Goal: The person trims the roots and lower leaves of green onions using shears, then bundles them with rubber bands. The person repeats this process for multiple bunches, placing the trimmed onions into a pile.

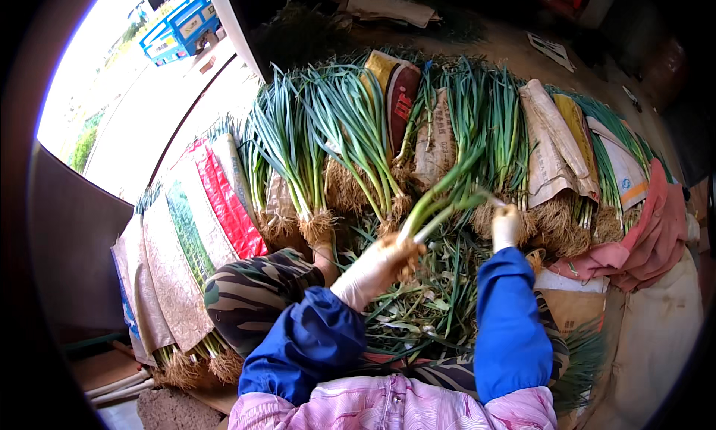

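Observation:
My left hand (375, 268), in a pale glove, grips a few green onions (433, 203) low on their white stems, by the soil-covered roots. Their leaves slant up and to the right. Level with the leaf tops, my right hand (505, 227), gloved too, is closed on a thin, pale strip of leaf (490, 197), blurred at its end. Below both hands, between my knees, lies a heap of loose leaves and peelings (425, 301). Just beyond my left hand, bunches of green onions (291, 156) lie with their roots towards me.
Woven sacks (182, 234) cover more onions at the left. Further sacks (554, 142) and a pink cloth (632, 234) lie over bunches at the right. Cardboard (573, 307) rests by my right knee. Through the doorway at upper left stands a blue cargo vehicle (182, 30).

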Motion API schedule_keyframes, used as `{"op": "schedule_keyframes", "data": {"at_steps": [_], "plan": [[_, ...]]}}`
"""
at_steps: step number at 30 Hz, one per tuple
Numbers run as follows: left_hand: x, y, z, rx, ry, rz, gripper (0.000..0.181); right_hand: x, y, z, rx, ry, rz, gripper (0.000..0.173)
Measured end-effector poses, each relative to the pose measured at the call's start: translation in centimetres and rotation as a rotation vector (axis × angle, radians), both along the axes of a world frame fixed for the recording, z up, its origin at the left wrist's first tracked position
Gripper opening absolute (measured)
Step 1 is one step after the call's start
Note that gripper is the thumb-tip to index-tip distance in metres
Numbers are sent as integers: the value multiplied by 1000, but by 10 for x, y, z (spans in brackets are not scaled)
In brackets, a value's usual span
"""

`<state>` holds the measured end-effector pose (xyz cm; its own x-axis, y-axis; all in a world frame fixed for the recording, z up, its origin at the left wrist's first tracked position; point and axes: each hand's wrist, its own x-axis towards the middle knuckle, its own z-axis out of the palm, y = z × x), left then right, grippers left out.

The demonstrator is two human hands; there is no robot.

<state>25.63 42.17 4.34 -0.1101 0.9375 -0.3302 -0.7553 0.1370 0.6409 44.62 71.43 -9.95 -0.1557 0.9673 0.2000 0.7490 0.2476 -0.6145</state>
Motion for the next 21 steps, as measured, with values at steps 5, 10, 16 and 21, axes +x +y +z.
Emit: {"op": "schedule_keyframes", "data": {"at_steps": [5,10,16,21], "plan": [[-92,58,125,591,-13,154,32,100,57,16,-355,254,-145,13],[-126,85,130,529,18,245,27,19,-16,36,-332,-442,331,28],[-96,67,-53,-181,102,515,25,-109,-72,45,-305,-149,605,22],[-72,26,-210,-552,279,410,21,-186,-101,-7,-233,-106,624,44]]}}
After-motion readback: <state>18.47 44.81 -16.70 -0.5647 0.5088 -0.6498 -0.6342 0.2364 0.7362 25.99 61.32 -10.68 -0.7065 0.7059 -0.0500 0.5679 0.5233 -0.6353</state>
